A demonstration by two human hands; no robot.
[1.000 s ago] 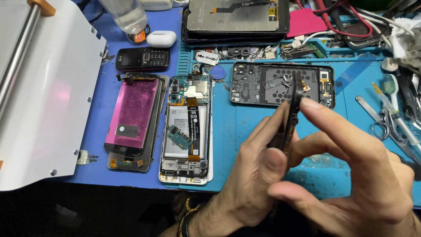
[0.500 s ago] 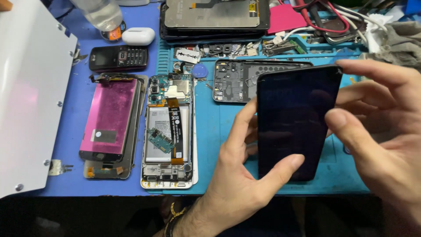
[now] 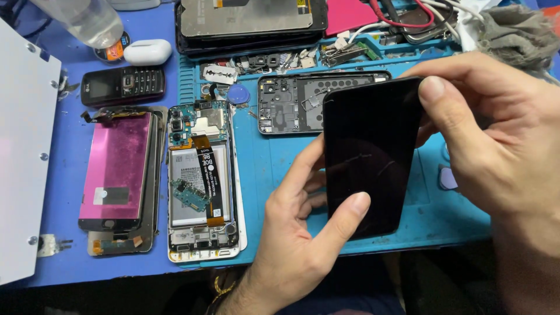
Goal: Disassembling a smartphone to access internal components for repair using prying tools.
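Black glass fills the grip: a dark phone screen panel [image 3: 368,154] is pinched between both hands above the counter [image 3: 274,157], the left hand [image 3: 303,233] thumb pressed on its lower face, the right hand [image 3: 496,134] thumb clamping its top corner. Just behind lies an empty phone frame [image 3: 291,105]; left of the grip, an opened phone [image 3: 201,181] and a pink-backed display [image 3: 116,169].

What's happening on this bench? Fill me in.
A person holds a glossy black rectangular phone screen panel in both hands above a blue-green silicone work mat. The left hand supports its lower edge, thumb on the glass; the right hand grips the top corner. An opened white-framed phone with its battery exposed lies beside them.
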